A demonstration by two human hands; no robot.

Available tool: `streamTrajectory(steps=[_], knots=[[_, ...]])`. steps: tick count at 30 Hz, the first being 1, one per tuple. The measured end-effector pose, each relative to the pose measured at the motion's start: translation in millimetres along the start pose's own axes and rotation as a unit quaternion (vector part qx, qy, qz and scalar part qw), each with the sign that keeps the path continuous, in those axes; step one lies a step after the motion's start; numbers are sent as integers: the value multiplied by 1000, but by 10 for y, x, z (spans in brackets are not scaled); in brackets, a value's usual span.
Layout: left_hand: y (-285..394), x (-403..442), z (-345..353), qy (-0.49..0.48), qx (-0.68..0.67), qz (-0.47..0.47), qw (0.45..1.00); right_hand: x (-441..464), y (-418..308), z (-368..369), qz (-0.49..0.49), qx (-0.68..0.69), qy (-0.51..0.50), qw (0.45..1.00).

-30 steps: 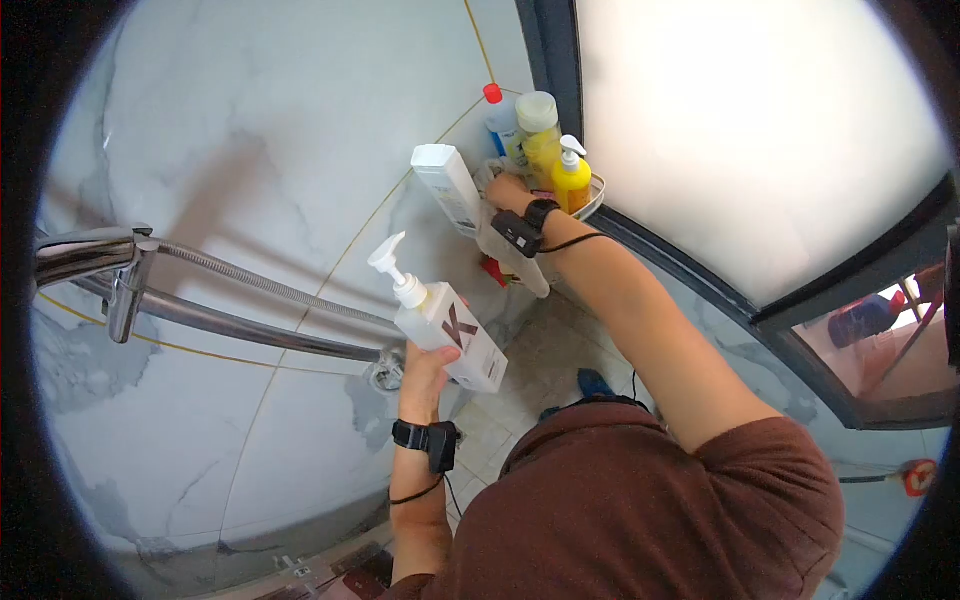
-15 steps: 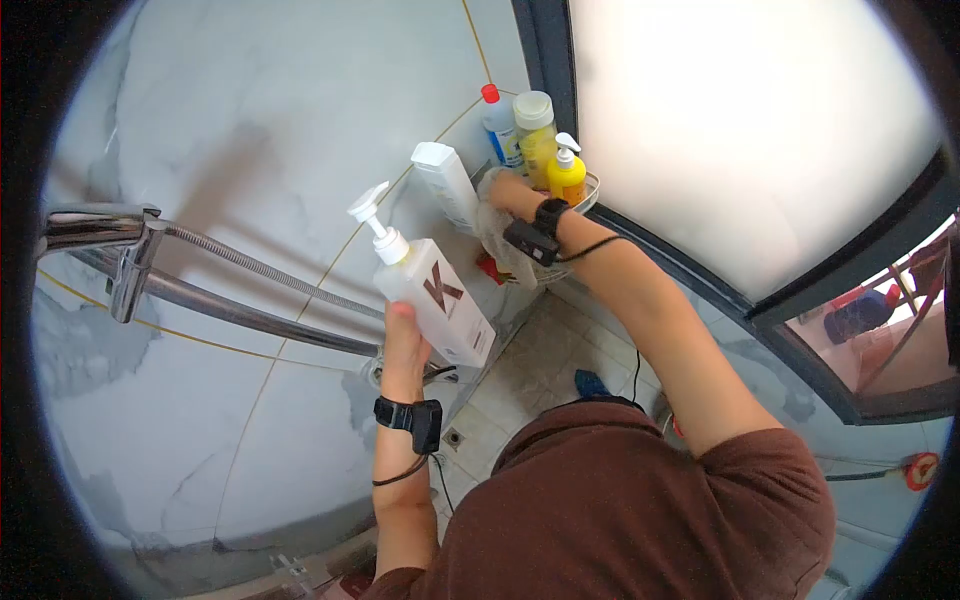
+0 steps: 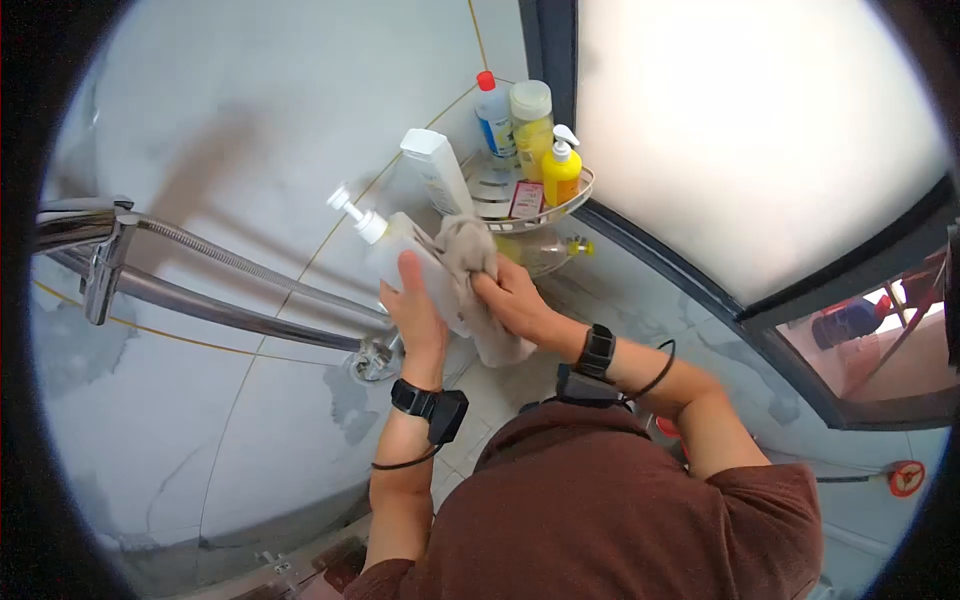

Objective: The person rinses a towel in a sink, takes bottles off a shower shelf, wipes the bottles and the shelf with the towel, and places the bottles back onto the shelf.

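A white pump bottle (image 3: 392, 250) is tilted in my left hand (image 3: 415, 312), whose thumb lies along its side. My right hand (image 3: 512, 298) grips a greyish cloth (image 3: 470, 255), which lies against the bottle's right side and hangs down below it. The cloth covers much of the bottle's front. Just beyond the cloth, a white bottle (image 3: 437, 172) stands at the left of a wire corner shelf (image 3: 583, 200).
The shelf also holds a red-capped bottle (image 3: 494, 122), a yellow jar (image 3: 531, 128), a yellow pump bottle (image 3: 561, 178) and a red packet (image 3: 527, 200). At left is a chrome shower bar (image 3: 220, 310); at right, a dark-framed window (image 3: 740, 150).
My right hand has come back from the shelf with the cloth and brought it onto the pump bottle. The pump bottle has shifted up and left. The shelf's surface now shows.
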State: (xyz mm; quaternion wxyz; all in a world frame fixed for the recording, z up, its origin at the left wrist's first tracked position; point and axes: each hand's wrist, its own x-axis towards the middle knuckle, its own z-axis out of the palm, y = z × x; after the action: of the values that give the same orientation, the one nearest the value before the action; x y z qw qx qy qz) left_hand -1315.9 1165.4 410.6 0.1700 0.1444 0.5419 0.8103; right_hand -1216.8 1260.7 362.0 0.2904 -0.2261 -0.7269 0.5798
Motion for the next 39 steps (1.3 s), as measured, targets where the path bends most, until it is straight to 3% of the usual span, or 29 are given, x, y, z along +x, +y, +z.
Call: streamTrajectory(steps=[1, 2, 3, 4, 5, 7, 9, 12, 13, 16, 20, 25, 31, 34, 39], knots=[[-8, -26, 20, -10, -22, -4, 1000, -46, 55, 45, -14, -19, 19, 1000], [-10, -36, 42, -19, -45, -4, 999, -56, 135, 29, 109, 133, -22, 985], [-13, -42, 58, -28, -68, -4, 997, -59, 157, -15, 227, 280, -61, 931], [-62, -65, 55, -35, -46, -1, 998, -104, 186, -69, 336, 418, -94, 839], [-129, -67, 41, -38, -26, 6, 999, -164, 203, -139, 335, 439, -123, 825], [-170, -78, 51, -69, 8, 33, 997, -181, 252, -125, 235, 438, -78, 864], [-176, -110, 86, -121, 34, 68, 990, -219, 180, -271, 309, 574, -133, 747], [35, -192, 359, -198, 144, 244, 938, -210, 176, -268, 280, 589, -101, 751], [34, -130, 334, -250, 190, 243, 918, -215, 198, -292, 286, 577, -93, 759], [285, -139, 442, -326, 115, 159, 925, -261, 378, -407, 297, 536, -80, 786], [384, 116, 529, -375, 226, 180, 881, -267, 354, -597, 285, 466, -68, 835], [707, 298, 858, -398, 217, 197, 869, -301, 346, -866, 246, 457, -54, 853], [823, 683, 1221, -306, 313, 290, 851, -381, 475, -1027, 264, 480, -32, 836], [806, 873, 1398, -252, 327, 286, 865, -466, 468, -1060, 256, 498, -32, 828], [648, 1167, 1608, -182, 420, 316, 831, -534, 531, -1144, 263, 522, -36, 811]])
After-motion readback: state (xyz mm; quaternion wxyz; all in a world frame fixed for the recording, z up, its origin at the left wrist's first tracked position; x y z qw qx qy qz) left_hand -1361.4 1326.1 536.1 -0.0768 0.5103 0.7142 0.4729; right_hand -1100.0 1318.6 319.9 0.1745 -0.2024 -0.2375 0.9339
